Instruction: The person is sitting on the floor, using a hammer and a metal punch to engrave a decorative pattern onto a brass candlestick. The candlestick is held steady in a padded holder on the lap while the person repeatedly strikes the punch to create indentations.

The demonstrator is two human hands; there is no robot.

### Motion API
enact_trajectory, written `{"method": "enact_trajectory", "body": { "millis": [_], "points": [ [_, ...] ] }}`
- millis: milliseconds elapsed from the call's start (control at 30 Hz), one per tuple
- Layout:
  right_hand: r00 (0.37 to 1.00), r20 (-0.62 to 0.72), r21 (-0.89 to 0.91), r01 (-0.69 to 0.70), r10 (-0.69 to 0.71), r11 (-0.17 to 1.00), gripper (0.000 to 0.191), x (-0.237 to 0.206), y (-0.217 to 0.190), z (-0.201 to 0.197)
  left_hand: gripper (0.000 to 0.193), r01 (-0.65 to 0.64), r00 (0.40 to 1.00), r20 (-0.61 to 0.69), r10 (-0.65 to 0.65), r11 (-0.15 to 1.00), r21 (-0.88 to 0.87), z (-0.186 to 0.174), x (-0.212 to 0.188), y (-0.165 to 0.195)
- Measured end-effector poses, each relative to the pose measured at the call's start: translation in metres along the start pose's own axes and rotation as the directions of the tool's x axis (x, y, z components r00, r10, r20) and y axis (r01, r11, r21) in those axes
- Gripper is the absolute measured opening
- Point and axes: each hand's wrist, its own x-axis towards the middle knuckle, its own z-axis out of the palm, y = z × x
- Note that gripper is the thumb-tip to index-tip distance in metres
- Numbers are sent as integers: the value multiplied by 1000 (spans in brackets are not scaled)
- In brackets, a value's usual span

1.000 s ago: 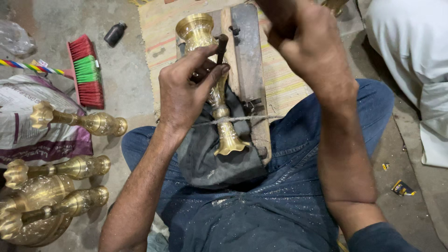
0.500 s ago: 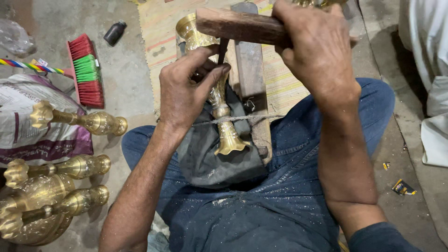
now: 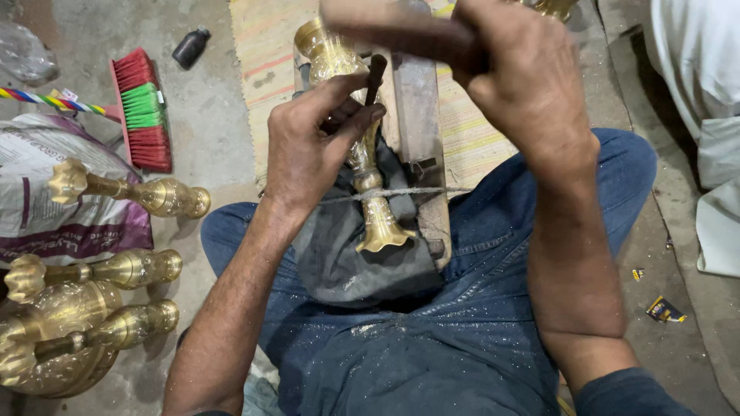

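A brass vase-shaped piece lies along a wooden block over my lap, tied down by a cord on a dark cloth. My left hand pinches a thin dark chisel upright against the brass stem. My right hand grips a wooden mallet, whose blurred head hangs just above the chisel top.
Several finished brass pieces lie on the floor at left, by a printed sack. A red and green brush and a small black bottle lie beyond. A striped mat lies under the block. White cloth at right.
My right hand has swung the mallet down and leftward, from raised out of view to just over the chisel. My left hand and the brass piece stay put.
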Motion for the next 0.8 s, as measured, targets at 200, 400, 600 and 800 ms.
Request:
{"method": "enact_trajectory", "body": {
  "millis": [200,400,600,800],
  "points": [
    [999,-32,-98,24,-27,995,29,-2,4,2,27,-11,1000,1,11,999,44,0,0,-1],
    [999,36,-14,-25,26,1000,23,-6,6,3,31,10,1000,4,-10,1000,-17,-2,0,5],
    [1000,0,33,-15,15,999,27,-2,1,1,32,3,1000,9,-2,999,-47,-3,1,5],
    [1000,2,-65,-30,31,997,27,3,-9,-6,32,19,1000,18,-18,998,-53,-2,-1,2]
  ]
}}
